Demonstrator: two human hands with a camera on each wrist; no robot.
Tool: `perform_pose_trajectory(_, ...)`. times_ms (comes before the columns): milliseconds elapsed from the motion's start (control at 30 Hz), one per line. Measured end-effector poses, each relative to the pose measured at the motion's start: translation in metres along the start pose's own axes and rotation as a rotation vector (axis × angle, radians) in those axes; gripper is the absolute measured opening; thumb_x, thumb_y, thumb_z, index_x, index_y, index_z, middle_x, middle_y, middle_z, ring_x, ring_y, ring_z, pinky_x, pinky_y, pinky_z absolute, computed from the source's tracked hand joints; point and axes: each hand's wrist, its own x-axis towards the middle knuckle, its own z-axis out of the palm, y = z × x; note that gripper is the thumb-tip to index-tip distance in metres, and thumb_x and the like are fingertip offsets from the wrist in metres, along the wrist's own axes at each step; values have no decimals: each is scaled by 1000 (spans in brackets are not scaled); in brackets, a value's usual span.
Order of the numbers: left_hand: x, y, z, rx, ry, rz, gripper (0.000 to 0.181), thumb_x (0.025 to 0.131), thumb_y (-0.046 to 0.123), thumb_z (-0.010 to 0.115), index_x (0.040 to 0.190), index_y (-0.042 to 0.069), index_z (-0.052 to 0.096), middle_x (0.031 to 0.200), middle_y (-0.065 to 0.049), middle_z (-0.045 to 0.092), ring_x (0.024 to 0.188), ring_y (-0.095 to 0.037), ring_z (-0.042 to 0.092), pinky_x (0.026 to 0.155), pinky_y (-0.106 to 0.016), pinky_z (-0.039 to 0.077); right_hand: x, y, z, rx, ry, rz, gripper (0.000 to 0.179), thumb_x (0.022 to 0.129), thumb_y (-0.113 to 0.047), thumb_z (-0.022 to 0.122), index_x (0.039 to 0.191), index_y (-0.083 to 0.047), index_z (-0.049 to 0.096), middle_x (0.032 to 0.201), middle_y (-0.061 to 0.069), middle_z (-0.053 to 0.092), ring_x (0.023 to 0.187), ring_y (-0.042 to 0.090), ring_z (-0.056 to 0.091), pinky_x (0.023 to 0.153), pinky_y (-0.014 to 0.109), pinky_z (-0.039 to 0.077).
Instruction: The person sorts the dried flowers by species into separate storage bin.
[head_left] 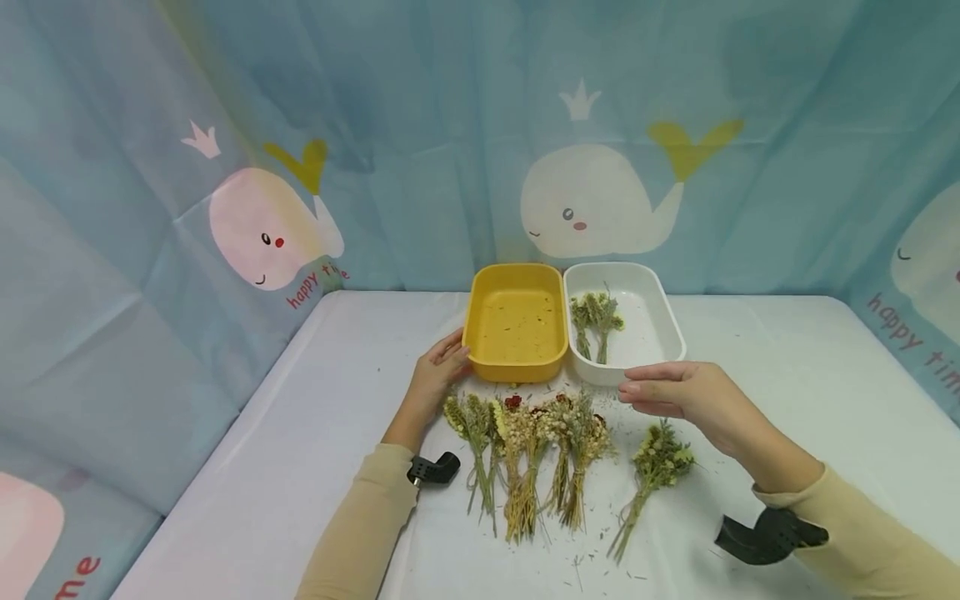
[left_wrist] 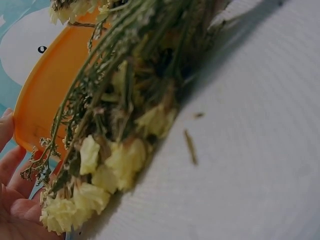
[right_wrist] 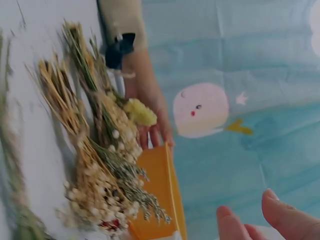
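My left hand touches the near left corner of a yellow plastic bin with fairly straight fingers. The left wrist view shows those fingers against the bin's outer wall. My right hand hovers by the near edge of a white bin, fingers extended and holding nothing. Two small bunches of dried flowers lie inside the white bin. Several tied dried-flower bunches lie in a row before the bins. Below my right hand lies a separate yellow-flowered bunch.
Bits of stem and petal are scattered on the white tabletop and inside the yellow bin. A blue curtain printed with whales hangs behind the table. Black wrist cameras are strapped over both sleeves.
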Motion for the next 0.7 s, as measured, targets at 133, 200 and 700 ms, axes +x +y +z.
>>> perform_pose_trajectory(133, -1, -1, 0, 5, -5, -2, 52, 101, 18, 60, 151, 14, 45, 155, -11, 46, 140, -25, 48, 105, -27, 52, -16, 16, -1, 68, -53, -6, 56, 97, -22, 67, 139, 12, 50, 113, -1, 76, 103, 8, 72, 94, 25, 59)
perform_pose_trajectory(200, 0, -1, 0, 8, -6, -1, 52, 101, 18, 60, 151, 14, 44, 155, -11, 46, 140, -25, 48, 105, -27, 52, -22, 25, -1, 101, -81, -6, 55, 97, -19, 65, 139, 14, 48, 114, 0, 75, 104, 8, 72, 94, 25, 59)
perform_pose_trajectory(700, 2, -1, 0, 2, 4, 2, 53, 100, 19, 62, 150, 14, 45, 152, -9, 49, 138, -22, 51, 104, -25, 53, -50, 63, 5, 126, -166, 119, 53, 98, -21, 64, 135, 15, 51, 118, 10, 74, 105, 10, 72, 92, 26, 60)
